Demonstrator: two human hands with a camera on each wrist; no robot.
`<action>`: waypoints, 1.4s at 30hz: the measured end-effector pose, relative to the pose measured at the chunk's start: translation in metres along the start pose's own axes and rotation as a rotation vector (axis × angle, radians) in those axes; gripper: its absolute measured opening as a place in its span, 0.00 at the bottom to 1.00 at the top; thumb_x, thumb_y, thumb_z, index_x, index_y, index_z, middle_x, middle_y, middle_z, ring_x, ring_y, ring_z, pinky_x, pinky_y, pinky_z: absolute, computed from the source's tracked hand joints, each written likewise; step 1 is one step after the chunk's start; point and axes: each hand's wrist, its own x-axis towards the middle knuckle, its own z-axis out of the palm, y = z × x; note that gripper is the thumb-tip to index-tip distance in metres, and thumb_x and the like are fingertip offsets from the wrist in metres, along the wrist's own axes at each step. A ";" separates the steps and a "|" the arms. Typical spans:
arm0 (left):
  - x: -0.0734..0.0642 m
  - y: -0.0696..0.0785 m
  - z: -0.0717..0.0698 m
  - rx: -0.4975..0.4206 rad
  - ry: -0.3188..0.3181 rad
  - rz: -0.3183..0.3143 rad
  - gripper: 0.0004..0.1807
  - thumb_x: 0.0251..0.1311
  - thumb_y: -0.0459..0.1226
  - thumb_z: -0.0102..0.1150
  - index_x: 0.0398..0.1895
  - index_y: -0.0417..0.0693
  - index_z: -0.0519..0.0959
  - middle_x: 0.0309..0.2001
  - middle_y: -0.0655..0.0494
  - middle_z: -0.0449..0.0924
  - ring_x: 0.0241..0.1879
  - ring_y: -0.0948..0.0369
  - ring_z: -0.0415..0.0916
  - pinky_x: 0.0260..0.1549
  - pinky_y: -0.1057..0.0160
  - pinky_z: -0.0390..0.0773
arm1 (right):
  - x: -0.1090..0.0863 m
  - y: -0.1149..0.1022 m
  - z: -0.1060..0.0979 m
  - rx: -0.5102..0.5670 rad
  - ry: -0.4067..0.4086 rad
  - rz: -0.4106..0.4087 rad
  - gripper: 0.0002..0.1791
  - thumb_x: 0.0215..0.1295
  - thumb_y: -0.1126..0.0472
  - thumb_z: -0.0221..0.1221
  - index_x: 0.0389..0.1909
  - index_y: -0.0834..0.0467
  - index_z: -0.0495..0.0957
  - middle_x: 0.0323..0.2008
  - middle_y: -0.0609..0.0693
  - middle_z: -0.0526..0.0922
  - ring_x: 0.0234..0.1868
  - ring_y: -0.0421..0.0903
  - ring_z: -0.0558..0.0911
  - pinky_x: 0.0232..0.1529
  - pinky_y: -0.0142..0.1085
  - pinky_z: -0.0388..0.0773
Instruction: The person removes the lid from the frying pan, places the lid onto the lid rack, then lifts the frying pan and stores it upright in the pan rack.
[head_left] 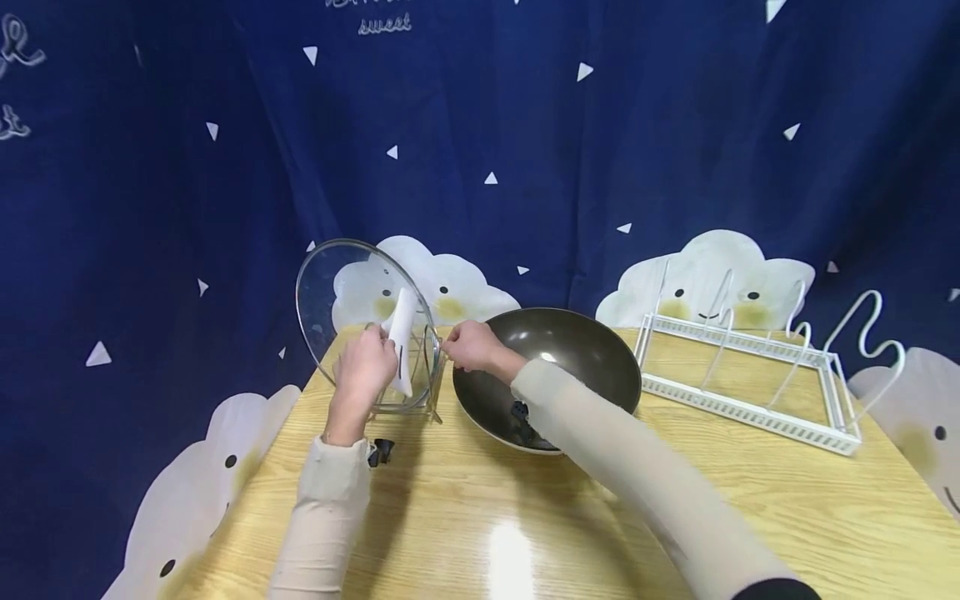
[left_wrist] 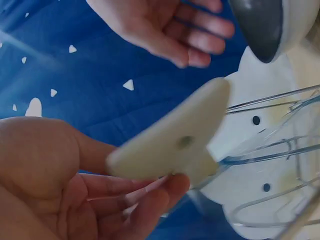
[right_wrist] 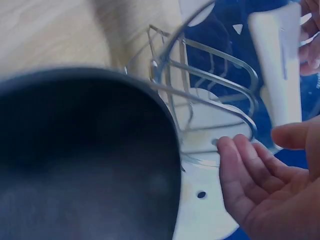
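Note:
A large glass pot lid (head_left: 318, 292) with a metal rim stands tilted on edge at a small metal wire rack (head_left: 431, 398). My left hand (head_left: 363, 362) grips the lid's long white handle (left_wrist: 172, 135), fingers against its underside in the left wrist view. Close to the rack's right side is my right hand (head_left: 474, 346), its fingers (right_wrist: 240, 175) loosely extended and the thumb apart, with nothing between them. Directly under the right forearm sits a dark wok (head_left: 570, 358), next to the rack.
A white rack (head_left: 750, 417) with several upright wire dividers stands on the right of the wooden table (head_left: 442, 517). Behind the table hangs a dark blue curtain (head_left: 480, 100) with white triangles and cloud faces.

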 end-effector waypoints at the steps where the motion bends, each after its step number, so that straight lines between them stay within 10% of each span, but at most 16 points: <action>1: -0.001 0.002 -0.002 0.015 0.018 0.005 0.13 0.67 0.39 0.46 0.45 0.39 0.76 0.35 0.39 0.79 0.32 0.43 0.77 0.21 0.48 0.74 | -0.003 0.000 -0.006 -0.012 -0.008 0.001 0.11 0.68 0.59 0.53 0.37 0.61 0.81 0.21 0.51 0.82 0.27 0.50 0.84 0.21 0.30 0.78; 8: -0.005 0.023 -0.015 0.042 0.047 0.104 0.19 0.68 0.45 0.44 0.45 0.38 0.77 0.36 0.42 0.80 0.29 0.47 0.77 0.21 0.52 0.74 | -0.029 0.001 -0.045 -0.151 -0.060 -0.003 0.13 0.67 0.55 0.54 0.27 0.58 0.78 0.17 0.47 0.74 0.18 0.44 0.77 0.25 0.33 0.76; 14: -0.005 0.042 -0.013 0.065 -0.017 0.177 0.21 0.66 0.50 0.44 0.43 0.42 0.78 0.40 0.42 0.81 0.37 0.44 0.78 0.30 0.47 0.76 | -0.050 0.015 -0.074 -0.262 -0.030 -0.017 0.13 0.65 0.53 0.54 0.32 0.57 0.82 0.28 0.45 0.80 0.34 0.43 0.77 0.40 0.35 0.75; 26: -0.023 0.078 0.023 0.150 -0.135 0.344 0.19 0.65 0.50 0.48 0.32 0.44 0.78 0.31 0.46 0.80 0.32 0.47 0.78 0.25 0.50 0.76 | -0.104 0.063 -0.114 -0.327 -0.015 -0.085 0.13 0.63 0.54 0.56 0.31 0.60 0.82 0.23 0.46 0.79 0.28 0.44 0.75 0.31 0.37 0.73; 42: -0.075 0.092 0.084 0.172 -0.364 0.527 0.20 0.65 0.52 0.50 0.43 0.47 0.79 0.37 0.51 0.80 0.39 0.48 0.79 0.30 0.51 0.79 | -0.174 0.123 -0.123 -0.283 -0.040 -0.057 0.10 0.65 0.55 0.55 0.30 0.57 0.79 0.23 0.44 0.78 0.26 0.41 0.74 0.30 0.37 0.72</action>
